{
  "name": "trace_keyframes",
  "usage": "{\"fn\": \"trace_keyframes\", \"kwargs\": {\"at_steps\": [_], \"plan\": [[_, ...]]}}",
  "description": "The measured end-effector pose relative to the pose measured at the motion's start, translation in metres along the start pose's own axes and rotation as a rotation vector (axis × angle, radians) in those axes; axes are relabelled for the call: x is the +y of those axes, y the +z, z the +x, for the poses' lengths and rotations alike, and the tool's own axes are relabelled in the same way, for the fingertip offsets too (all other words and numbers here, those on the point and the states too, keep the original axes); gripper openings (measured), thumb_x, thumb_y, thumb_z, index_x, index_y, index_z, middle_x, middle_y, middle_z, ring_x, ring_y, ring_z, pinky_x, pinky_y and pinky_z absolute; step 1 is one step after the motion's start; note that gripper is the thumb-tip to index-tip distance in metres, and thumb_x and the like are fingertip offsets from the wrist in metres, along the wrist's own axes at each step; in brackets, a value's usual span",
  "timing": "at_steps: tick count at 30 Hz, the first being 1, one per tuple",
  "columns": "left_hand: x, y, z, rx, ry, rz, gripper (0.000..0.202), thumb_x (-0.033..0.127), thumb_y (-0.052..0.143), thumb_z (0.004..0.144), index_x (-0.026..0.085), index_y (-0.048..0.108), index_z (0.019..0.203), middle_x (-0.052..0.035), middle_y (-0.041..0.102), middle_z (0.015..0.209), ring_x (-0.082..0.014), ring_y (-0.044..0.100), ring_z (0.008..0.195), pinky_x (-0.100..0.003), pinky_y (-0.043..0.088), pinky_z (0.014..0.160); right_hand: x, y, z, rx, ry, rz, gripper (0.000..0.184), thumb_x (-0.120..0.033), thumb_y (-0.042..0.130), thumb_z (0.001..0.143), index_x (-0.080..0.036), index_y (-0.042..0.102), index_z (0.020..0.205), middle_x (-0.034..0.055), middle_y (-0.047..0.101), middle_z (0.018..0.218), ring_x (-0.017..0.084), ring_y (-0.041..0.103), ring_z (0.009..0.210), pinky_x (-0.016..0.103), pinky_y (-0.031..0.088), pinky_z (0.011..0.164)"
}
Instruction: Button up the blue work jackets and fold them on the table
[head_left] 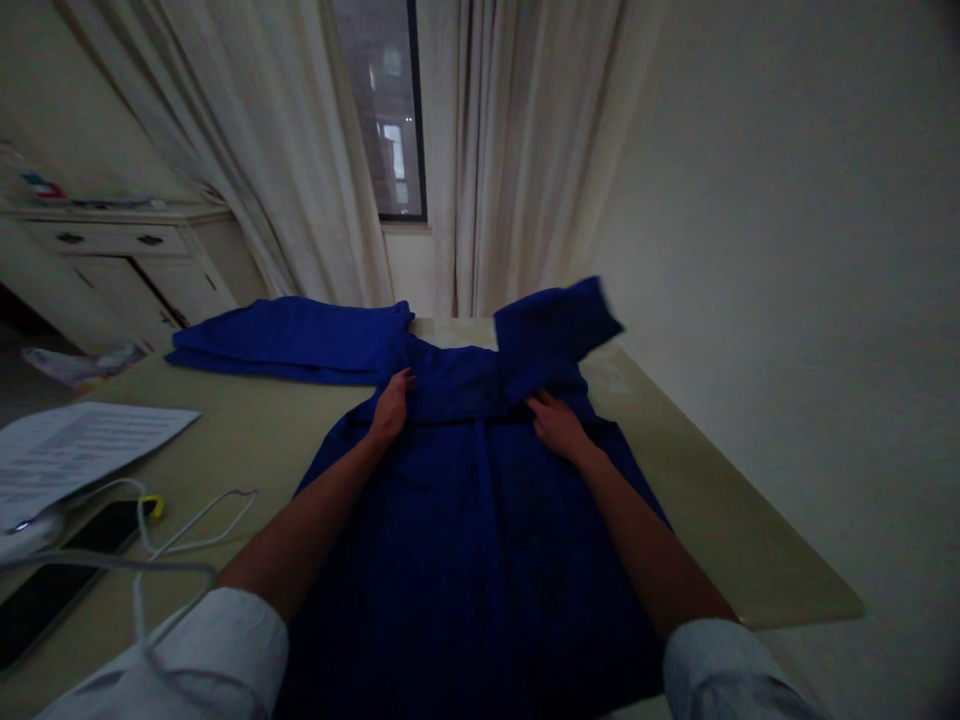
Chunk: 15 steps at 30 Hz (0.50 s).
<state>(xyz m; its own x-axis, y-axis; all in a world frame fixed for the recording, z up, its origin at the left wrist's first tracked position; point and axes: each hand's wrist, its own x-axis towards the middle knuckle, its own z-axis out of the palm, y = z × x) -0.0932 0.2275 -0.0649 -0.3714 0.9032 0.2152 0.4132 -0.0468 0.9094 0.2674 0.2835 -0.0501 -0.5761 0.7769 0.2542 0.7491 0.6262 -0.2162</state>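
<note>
A dark blue garment (465, 520) lies spread on a pale table (705, 500), its body toward me. My left hand (391, 408) rests on the cloth near the left shoulder, fingers together and pressed on the fabric. My right hand (555, 422) lies on the cloth near the right shoulder, beside a blue sleeve (551, 335) that is lifted and folded inward, blurred by motion. Whether the right fingers grip the sleeve is hidden. The other sleeve (292, 338) stretches flat to the far left.
A sheet of paper (67, 450), a dark phone (52, 585) and white cables (187, 525) lie at the table's left. A cream dresser (127, 260) stands behind on the left, curtains (517, 150) and a window (386, 110) at the back, a bare wall on the right.
</note>
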Motion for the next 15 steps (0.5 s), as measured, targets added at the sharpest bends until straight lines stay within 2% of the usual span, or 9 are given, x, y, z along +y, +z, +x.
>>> {"fn": "trace_keyframes", "kwargs": {"at_steps": [3,6,7,9,11,12,14,15], "plan": [[0.007,-0.014,0.006,0.04,-0.232,-0.386,0.095,0.065,-0.005,0.102,0.003,0.049,0.148,-0.0257,0.068,0.135,-0.028,0.069,0.121,-0.043,0.048,0.112,-0.002,0.007,-0.005,-0.009,-0.053,0.005,0.076,-0.006,0.044,0.088,-0.023,0.04,0.163,0.0131,0.059,0.144,0.025,0.061,0.121,0.04,0.048,0.108],[0.017,-0.026,0.011,-0.027,-0.419,-0.596,0.103,0.078,-0.003,0.096,0.007,0.056,0.141,-0.0262,0.072,0.125,-0.0287,0.074,0.11,-0.04,0.055,0.101,0.003,0.009,-0.006,0.004,-0.048,-0.007,0.076,-0.007,0.045,0.089,-0.025,0.039,0.163,0.0126,0.06,0.141,0.024,0.062,0.119,0.039,0.049,0.105],[0.02,-0.028,0.014,-0.031,-0.469,-0.592,0.099,0.08,0.004,0.096,0.009,0.058,0.138,-0.025,0.073,0.121,-0.0281,0.075,0.106,-0.039,0.058,0.096,0.004,0.01,-0.005,0.0,-0.05,-0.018,0.075,-0.007,0.045,0.089,-0.025,0.041,0.162,0.013,0.059,0.141,0.024,0.062,0.118,0.039,0.049,0.105],[0.027,-0.029,0.023,0.007,-0.552,-0.466,0.077,0.076,0.032,0.098,0.013,0.061,0.132,-0.0207,0.075,0.112,-0.0253,0.077,0.095,-0.036,0.061,0.087,0.003,0.011,-0.004,-0.008,-0.061,-0.027,0.074,-0.007,0.046,0.089,-0.023,0.044,0.161,0.0133,0.059,0.142,0.024,0.062,0.117,0.039,0.049,0.105],[0.032,-0.031,0.035,0.068,-0.597,-0.28,0.053,0.057,0.061,0.094,0.016,0.061,0.128,-0.0155,0.076,0.104,-0.0216,0.076,0.085,-0.033,0.061,0.08,0.003,0.011,-0.004,-0.009,-0.083,-0.005,0.073,-0.008,0.048,0.088,-0.023,0.047,0.159,0.0124,0.061,0.141,0.024,0.063,0.114,0.038,0.049,0.103],[0.034,-0.033,0.041,0.095,-0.595,-0.202,0.048,0.048,0.069,0.09,0.017,0.061,0.126,-0.0133,0.075,0.102,-0.0206,0.075,0.082,-0.033,0.061,0.078,0.003,0.01,-0.005,0.006,-0.091,0.018,0.071,-0.01,0.05,0.088,-0.023,0.049,0.158,0.0118,0.062,0.139,0.024,0.063,0.113,0.038,0.049,0.103],[0.036,-0.042,0.052,0.127,-0.566,-0.117,0.048,0.036,0.079,0.08,0.017,0.062,0.121,-0.0122,0.074,0.102,-0.023,0.075,0.087,-0.033,0.061,0.077,0.008,0.007,-0.007,0.113,-0.04,0.065,0.061,-0.017,0.052,0.091,-0.021,0.056,0.152,0.0118,0.065,0.136,0.025,0.063,0.115,0.039,0.048,0.105],[0.036,-0.047,0.056,0.133,-0.54,-0.06,0.05,0.032,0.083,0.075,0.016,0.064,0.118,-0.0132,0.074,0.104,-0.0258,0.075,0.093,-0.034,0.06,0.079,0.013,0.004,-0.008,0.209,0.041,0.081,0.054,-0.022,0.052,0.094,-0.019,0.059,0.148,0.0132,0.066,0.136,0.027,0.062,0.119,0.042,0.046,0.108]]}}
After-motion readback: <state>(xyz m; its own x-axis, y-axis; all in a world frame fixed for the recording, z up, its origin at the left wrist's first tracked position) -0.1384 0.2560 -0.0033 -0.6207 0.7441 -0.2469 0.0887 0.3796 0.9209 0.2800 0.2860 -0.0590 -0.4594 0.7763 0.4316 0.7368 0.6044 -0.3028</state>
